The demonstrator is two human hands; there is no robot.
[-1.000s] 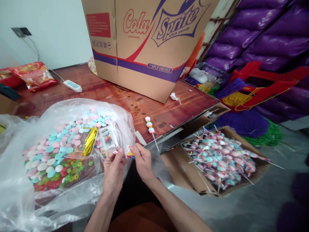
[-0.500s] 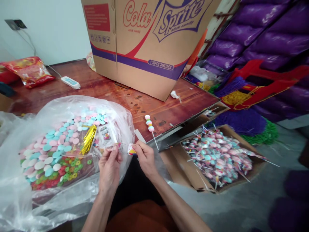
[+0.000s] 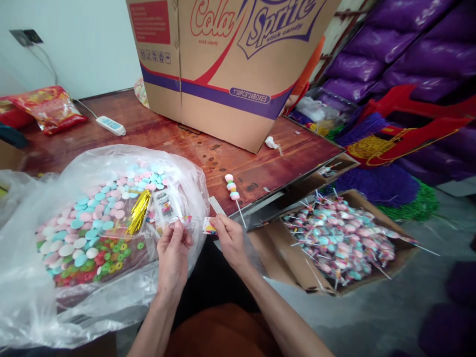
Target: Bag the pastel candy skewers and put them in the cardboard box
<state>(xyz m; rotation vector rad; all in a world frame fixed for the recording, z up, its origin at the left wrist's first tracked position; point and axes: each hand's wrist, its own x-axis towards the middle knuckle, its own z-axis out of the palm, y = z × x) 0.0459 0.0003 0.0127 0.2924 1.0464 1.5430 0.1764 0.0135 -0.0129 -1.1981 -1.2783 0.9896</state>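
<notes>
Between both hands is a small clear plastic wrapper with colourful print (image 3: 209, 225). My left hand (image 3: 174, 250) is closed, pinching its left end between thumb and fingertips. Its printed right end is gripped by my right hand (image 3: 231, 242), also closed. Beyond the right hand, a candy skewer (image 3: 232, 187) of pink, white, green and blue pieces lies on the table with its white stick toward me. Left of my hands, pastel candy discs (image 3: 86, 217) and ring gummies (image 3: 111, 255) lie in spread plastic sheeting, beside gold twist ties (image 3: 139, 213) and a stack of printed wrappers (image 3: 165, 204).
A large carton (image 3: 219, 64) stands on the reddish-brown table (image 3: 208, 153). Below the table edge at right, an open cardboard box (image 3: 275, 248) holds many wrapped candy sticks. A red snack bag (image 3: 50, 109) and a power strip (image 3: 110, 125) lie at the back left.
My hands have drawn slightly apart, and more of the wrapper's printed end shows by my right hand. The whole view has shifted a little. The candy skewer stays where it was.
</notes>
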